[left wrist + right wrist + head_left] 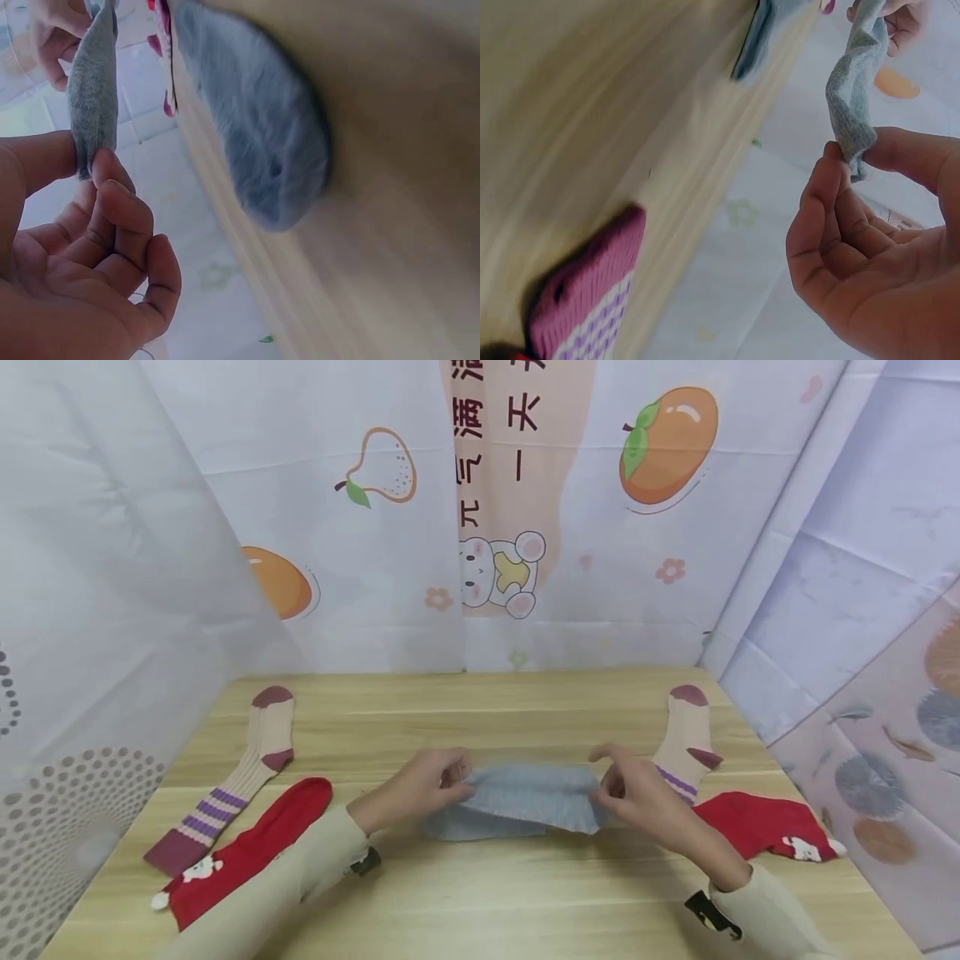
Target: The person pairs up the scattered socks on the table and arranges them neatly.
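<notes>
A light grey-blue sock (532,789) is stretched sideways between both hands over the middle of the table. My left hand (420,789) pinches one end between thumb and index finger, the other fingers loosely bent. At the opposite end, the right hand (645,797) grips the sock the same way. In the left wrist view, the held sock (94,97) hangs edge-on above the wood. Below it a second grey-blue sock (262,124) lies flat on the table, partly covered by the held one in the head view. The right wrist view shows the cuff of this lying sock (761,37).
On the left lie a cream sock (243,772) with purple stripes and a red sock (277,827), partly behind the left sleeve. At right are a similar striped sock (682,735) and red sock (757,822). Printed curtains (360,635) hang behind the wooden table (487,902).
</notes>
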Available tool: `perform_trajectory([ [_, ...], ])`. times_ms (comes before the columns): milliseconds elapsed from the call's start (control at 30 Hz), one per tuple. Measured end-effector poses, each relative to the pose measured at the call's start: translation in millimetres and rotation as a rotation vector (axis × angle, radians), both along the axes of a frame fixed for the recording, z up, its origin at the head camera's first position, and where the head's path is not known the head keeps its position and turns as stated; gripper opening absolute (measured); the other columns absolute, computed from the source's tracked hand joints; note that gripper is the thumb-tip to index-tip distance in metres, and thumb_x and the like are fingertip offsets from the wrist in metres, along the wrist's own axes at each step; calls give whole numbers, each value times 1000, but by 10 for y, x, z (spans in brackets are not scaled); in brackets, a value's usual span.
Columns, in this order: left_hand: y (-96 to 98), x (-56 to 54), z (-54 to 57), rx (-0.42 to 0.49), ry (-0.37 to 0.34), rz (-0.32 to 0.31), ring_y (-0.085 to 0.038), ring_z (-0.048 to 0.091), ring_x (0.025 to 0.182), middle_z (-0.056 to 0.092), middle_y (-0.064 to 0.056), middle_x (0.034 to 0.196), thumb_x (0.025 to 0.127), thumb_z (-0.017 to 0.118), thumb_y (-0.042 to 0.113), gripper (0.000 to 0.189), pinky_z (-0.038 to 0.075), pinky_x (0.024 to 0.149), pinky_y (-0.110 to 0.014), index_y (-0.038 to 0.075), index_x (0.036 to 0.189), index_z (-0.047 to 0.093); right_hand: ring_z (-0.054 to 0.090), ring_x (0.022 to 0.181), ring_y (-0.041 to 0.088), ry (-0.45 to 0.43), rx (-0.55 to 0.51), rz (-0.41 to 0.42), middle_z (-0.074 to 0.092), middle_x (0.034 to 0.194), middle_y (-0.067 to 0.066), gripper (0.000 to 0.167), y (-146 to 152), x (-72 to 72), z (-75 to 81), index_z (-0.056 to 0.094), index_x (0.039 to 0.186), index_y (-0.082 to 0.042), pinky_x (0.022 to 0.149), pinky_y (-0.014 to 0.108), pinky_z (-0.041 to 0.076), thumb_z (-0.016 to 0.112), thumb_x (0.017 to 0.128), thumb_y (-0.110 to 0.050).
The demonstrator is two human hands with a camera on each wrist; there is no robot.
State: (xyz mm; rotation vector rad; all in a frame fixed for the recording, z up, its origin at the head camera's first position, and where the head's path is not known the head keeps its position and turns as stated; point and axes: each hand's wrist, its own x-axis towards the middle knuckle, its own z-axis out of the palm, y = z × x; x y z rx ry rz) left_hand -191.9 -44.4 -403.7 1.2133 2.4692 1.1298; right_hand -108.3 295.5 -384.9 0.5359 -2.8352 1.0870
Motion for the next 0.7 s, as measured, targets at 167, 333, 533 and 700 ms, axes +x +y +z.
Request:
perform_trajectory([
  [167,-146,240,-53,-10,-39,24,-2,51,61,55,11,68,92,71,15,18,48,55,-23,18,87,55,55,62,3,-30,5,54,58,70,-9,48,-108,86,-26,50,122,-7,57,24,50,76,82,3],
  [333,-263,415,-133,-18,-59,26,-2,52,62,54,11,70,92,72,16,18,49,57,-23,18,89,55,55,62,1,-60,23,95,59,70,-11,49,-203,152,-61,50,124,-7,57,23,51,76,83,0],
  [533,-383,584,-196,-36,-111,28,0,50,62,53,12,69,92,72,15,18,48,57,-22,17,90,54,54,61,1,-103,36,137,59,70,-12,50,-309,226,-134,49,126,-4,56,23,50,76,84,-2],
  [700,-444,693,-229,-91,-82,18,1,47,63,51,14,68,91,72,15,19,47,60,-20,19,94,54,54,60,0,-132,40,189,59,71,-13,49,-384,276,-176,49,129,-6,55,22,49,74,87,-5],
])
